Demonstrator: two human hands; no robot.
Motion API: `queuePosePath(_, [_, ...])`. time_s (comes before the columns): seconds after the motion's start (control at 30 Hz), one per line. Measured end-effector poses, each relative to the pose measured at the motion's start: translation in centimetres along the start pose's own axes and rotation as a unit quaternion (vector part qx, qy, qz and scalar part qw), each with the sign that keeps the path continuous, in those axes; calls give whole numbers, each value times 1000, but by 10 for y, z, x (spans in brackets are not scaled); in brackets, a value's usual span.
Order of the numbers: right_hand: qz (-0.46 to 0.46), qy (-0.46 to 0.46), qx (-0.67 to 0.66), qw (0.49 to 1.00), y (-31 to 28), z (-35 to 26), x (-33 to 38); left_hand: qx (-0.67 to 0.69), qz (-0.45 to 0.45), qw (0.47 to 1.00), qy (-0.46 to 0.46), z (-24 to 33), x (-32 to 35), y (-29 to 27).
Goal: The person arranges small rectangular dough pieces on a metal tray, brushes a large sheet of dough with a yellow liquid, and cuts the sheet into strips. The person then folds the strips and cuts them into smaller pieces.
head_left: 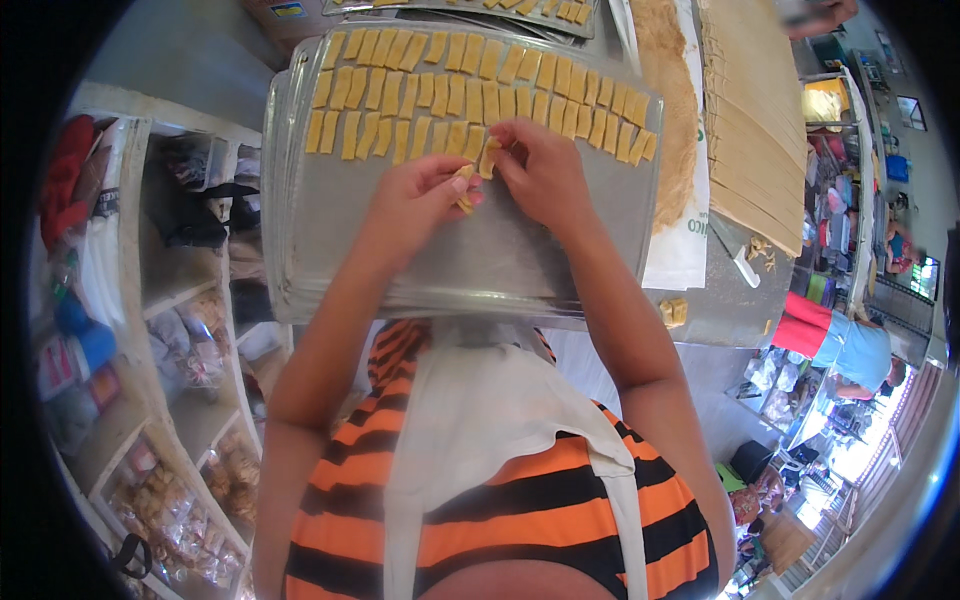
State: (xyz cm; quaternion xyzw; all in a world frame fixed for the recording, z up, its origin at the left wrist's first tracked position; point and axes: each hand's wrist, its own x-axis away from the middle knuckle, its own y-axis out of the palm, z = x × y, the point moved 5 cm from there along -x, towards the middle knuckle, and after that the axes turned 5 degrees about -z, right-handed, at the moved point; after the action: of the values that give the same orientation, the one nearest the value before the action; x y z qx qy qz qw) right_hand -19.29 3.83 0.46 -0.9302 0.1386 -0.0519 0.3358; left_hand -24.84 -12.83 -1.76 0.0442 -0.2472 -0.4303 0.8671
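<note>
A metal baking tray (330, 230) lies in front of me, with rows of pale yellow dough strips (455, 97) across its far half. At the near end of the third row, my right hand (535, 165) pinches a single dough strip (488, 160) between thumb and fingers. Just left of it, my left hand (425, 195) is closed around a few more dough strips (466, 188), whose ends poke out past the fingertips. Both hands hover over or touch the tray's middle; the fingers partly hide the strips.
Beyond it sits another tray (480, 12) of strips. To the right are a white floured cloth (690, 245), a sheet of scored dough (755, 130), a white-handled blade (742, 265) and a small dough stack (674, 312). Shelves (135, 250) stand left; a person (850, 350) is far right.
</note>
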Motion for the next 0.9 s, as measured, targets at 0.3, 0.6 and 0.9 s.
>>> queuePosePath(0.3, [-38, 13, -266, 963, 1, -11, 28, -14, -15, 998, 60, 2, -13, 0])
queuePosePath(0.6, [-9, 26, -118, 993, -15, -12, 37, -55, -74, 995, 38, 16, -16, -14])
queuePosePath(0.9, [162, 60, 116, 978, -11, -7, 11, -93, -111, 989, 42, 18, -20, -15])
